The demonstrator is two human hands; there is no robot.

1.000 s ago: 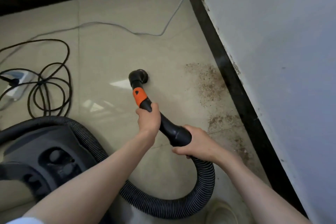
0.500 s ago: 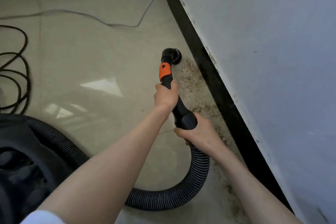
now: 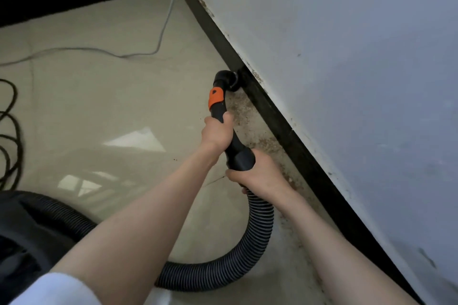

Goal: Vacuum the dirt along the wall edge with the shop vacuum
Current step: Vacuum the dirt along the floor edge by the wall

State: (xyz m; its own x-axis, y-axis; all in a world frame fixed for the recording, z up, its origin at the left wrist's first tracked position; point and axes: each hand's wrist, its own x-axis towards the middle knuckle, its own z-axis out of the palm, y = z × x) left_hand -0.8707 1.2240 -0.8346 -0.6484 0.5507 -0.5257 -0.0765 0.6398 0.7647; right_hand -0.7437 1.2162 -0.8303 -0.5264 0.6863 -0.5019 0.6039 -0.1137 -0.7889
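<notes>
Nozzle [image 3: 226, 79] is set against the baseboard [image 3: 285, 129]; dirt [image 3: 244, 112] lies behind it, toward the hands. Wand gripped by left hand [image 3: 216, 132]; hose cuff by right hand [image 3: 257, 176].

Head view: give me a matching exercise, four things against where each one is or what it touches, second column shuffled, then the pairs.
Things:
1. nozzle
2. left hand
3. right hand
4. dirt

Places:
A. grips the cuff where the ribbed hose begins
B. on the floor along the baseboard
C. grips the wand below the orange band
D. at the black baseboard

Pairs: 1-D, 2-C, 3-A, 4-B
</notes>
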